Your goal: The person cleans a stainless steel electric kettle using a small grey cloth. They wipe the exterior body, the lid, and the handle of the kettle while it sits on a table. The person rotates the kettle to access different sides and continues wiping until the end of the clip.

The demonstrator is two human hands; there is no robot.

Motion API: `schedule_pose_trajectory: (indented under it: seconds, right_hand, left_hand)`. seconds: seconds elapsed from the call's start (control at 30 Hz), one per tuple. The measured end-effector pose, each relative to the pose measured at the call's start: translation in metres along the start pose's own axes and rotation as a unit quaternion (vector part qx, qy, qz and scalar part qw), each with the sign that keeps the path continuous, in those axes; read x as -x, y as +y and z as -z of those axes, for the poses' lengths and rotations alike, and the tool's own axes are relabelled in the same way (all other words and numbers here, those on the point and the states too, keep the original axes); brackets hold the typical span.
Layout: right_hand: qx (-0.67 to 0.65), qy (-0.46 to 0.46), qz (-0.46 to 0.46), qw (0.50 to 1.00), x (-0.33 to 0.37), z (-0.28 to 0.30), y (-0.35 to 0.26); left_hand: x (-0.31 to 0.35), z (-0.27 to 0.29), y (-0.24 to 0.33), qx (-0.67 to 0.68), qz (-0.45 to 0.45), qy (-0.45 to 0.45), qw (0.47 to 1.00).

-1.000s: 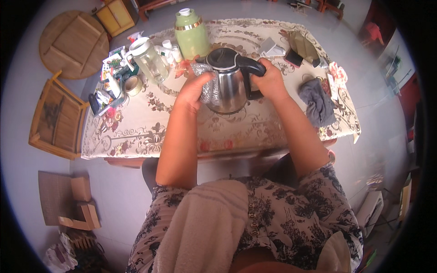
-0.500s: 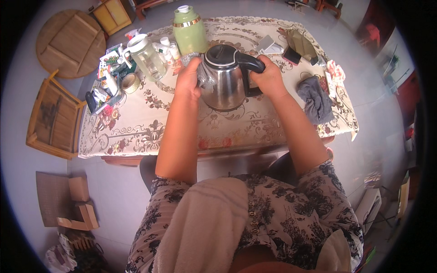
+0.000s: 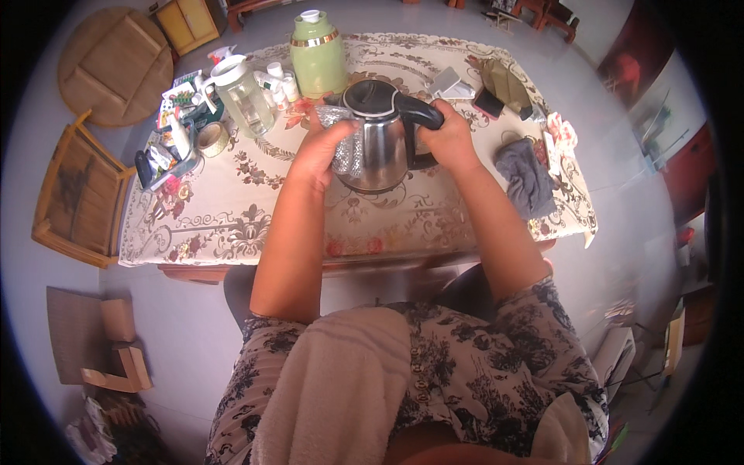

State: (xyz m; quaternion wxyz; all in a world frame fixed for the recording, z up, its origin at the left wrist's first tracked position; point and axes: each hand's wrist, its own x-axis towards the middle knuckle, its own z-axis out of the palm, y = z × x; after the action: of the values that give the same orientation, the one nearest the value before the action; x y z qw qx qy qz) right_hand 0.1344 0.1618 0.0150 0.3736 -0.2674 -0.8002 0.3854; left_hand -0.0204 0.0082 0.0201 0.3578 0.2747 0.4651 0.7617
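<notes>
A stainless steel electric kettle [image 3: 385, 155] with a black lid and black handle is between my hands, over the middle of the table. My right hand [image 3: 451, 138] is closed around its handle. A crinkled silvery cloth [image 3: 346, 157] lies against the kettle's left side, below the spout. My left hand [image 3: 316, 149] grips this cloth and presses it to the metal, thumb stretched across it; the other fingers are mostly hidden. Whether the kettle's base rests on the table I cannot tell.
The patterned tablecloth [image 3: 232, 225] covers the table. Behind the kettle stand a green thermos [image 3: 318, 66] and a clear lidded pitcher [image 3: 246, 101]. Left are small bottles, a tape roll [image 3: 213, 139] and a bin of odds and ends. A dark grey cloth [image 3: 525, 177] lies right.
My left thumb has shifted rightward and down over the silvery cloth, and more of the cloth shows below it. My right hand keeps its hold on the handle. The whole view has shifted slightly.
</notes>
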Motion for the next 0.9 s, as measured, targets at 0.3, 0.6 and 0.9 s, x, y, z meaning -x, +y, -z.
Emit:
schedule_pose_trajectory:
  seconds: [0.3, 0.6, 0.9]
  right_hand:
    - [0.006, 0.000, 0.003, 1.000, -0.001, -0.001, 0.003]
    - [0.037, 0.013, 0.007, 0.999, -0.004, -0.003, 0.010]
    - [0.041, 0.008, 0.009, 0.999, -0.006, -0.003, 0.015]
  left_hand:
    - [-0.024, 0.020, 0.002, 0.059, 0.059, 0.034, 0.996]
    - [-0.045, 0.021, -0.003, 0.116, 0.089, 0.055, 0.988]
    - [-0.004, 0.010, 0.008, 0.067, 0.095, -0.012, 0.993]
